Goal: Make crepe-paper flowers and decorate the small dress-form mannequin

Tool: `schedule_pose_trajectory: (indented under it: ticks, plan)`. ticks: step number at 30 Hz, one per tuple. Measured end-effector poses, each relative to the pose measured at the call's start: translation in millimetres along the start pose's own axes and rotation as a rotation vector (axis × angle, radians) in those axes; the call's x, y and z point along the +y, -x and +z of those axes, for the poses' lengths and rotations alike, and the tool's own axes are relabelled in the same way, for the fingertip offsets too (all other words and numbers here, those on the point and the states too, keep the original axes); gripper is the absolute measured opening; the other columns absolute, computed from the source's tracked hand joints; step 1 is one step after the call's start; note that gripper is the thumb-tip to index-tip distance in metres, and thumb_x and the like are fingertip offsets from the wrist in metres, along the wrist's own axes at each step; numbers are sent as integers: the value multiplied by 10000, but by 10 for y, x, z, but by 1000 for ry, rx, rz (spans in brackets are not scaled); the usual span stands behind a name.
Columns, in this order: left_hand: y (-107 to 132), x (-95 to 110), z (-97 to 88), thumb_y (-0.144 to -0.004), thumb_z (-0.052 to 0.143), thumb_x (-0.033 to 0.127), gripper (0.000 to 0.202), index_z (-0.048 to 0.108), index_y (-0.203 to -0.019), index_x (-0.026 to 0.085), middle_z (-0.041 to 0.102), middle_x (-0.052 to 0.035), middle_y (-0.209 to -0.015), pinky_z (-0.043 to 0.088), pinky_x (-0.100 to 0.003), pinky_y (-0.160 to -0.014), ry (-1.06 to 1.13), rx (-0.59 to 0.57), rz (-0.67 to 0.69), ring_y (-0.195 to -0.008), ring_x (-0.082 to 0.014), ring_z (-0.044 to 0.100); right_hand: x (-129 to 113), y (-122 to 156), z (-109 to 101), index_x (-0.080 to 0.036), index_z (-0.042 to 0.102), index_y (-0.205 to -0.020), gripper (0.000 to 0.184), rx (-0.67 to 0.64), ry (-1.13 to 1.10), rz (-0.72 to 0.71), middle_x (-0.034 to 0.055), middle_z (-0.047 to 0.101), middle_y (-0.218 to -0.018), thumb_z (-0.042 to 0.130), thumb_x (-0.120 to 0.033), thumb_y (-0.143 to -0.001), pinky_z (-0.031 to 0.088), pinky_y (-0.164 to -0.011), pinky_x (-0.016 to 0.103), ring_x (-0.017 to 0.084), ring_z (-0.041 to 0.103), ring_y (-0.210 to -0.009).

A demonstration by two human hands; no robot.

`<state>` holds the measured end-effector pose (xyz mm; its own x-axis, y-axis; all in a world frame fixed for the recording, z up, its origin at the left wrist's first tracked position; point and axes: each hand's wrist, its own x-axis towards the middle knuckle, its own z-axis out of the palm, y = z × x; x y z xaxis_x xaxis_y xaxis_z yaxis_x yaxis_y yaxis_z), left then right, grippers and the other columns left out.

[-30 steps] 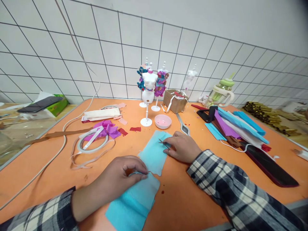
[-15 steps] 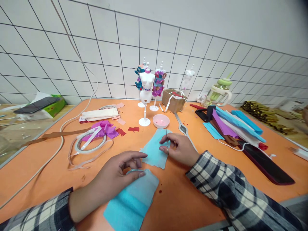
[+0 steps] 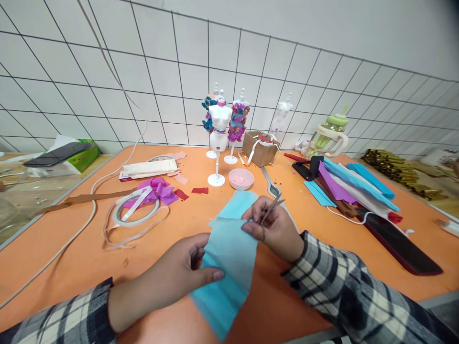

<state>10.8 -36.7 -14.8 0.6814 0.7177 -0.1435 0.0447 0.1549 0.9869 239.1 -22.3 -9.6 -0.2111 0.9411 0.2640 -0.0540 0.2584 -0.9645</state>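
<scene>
My left hand (image 3: 195, 267) grips the left side of a light blue crepe paper sheet (image 3: 233, 258), thumb on top and fingers behind. My right hand (image 3: 268, 222) pinches the sheet's upper right corner and also holds a small pair of scissors (image 3: 270, 212), blades pointing up and right. Raised off the table, the sheet partly hides a second light blue piece (image 3: 236, 203) lying flat behind it. Beyond that piece stands a pink bowl (image 3: 241, 179) with small bits inside.
White mini dress forms (image 3: 219, 129), some decorated, stand at the back by a cardboard box (image 3: 260, 149). A tape roll (image 3: 136, 210) and purple paper (image 3: 158, 190) lie left. Folded coloured paper (image 3: 353, 184), a dark phone-like slab (image 3: 398, 243) and a green-lidded bottle (image 3: 330, 135) are right.
The near blue sheet has been lifted and moved up and right, over the flat piece. My right hand now pinches its corner, and the scissors have swung to the right.
</scene>
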Motion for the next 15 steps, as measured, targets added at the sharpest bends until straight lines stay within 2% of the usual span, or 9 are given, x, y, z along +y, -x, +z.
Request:
schedule_pose_trajectory:
  ticks: [2,5,7,9,12,13,15]
  plan:
    - [-3,-4,0,-793,746,410,305,659,-975,181,714,-46,-909,542,-357,-798,-12,-7,-48,-862,-228,669,-2,-86,-135,-218,411,-745,473,71,-41,-2,-8,612,-748,820,-450,-696,440,-591,244,109,536,-632]
    - [6,-2,-37,-793,720,342,186,648,-835,177,676,-5,-777,504,-274,-667,-127,61,-52,-729,-180,633,15,-203,-318,-216,409,-744,504,171,-63,9,-35,560,-715,852,-437,-644,419,-588,233,97,499,-616]
    - [29,29,-66,-772,708,274,111,657,-806,182,676,0,-774,499,-277,-699,-184,74,0,-753,-187,632,31,-241,-387,-219,403,-750,517,200,-77,22,-51,518,-689,856,-439,-630,397,-572,227,89,461,-589]
    - [68,92,-86,-767,686,255,151,699,-908,201,722,-30,-910,511,-340,-824,-134,50,67,-888,-235,657,47,-240,-404,-223,395,-760,518,176,-91,50,-55,500,-688,847,-445,-638,377,-553,227,86,434,-570]
    - [137,193,-97,-803,668,337,326,715,-1114,253,710,-64,-1192,452,-450,-1011,24,1,99,-1121,-306,625,75,-203,-375,-226,391,-776,503,98,-101,90,-47,516,-719,831,-442,-660,355,-539,227,86,421,-566]
    - [153,208,-96,-814,670,379,354,715,-1143,256,696,-68,-1239,438,-458,-1036,60,-14,79,-1161,-315,611,84,-192,-364,-225,393,-780,496,80,-102,95,-46,522,-729,827,-436,-666,347,-537,226,84,416,-567]
    - [164,195,-89,-817,683,480,399,728,-1126,230,716,-86,-1208,488,-441,-984,91,-47,-9,-1115,-318,642,97,-181,-348,-224,395,-782,483,83,-108,101,-48,520,-730,821,-426,-676,328,-530,222,79,395,-560]
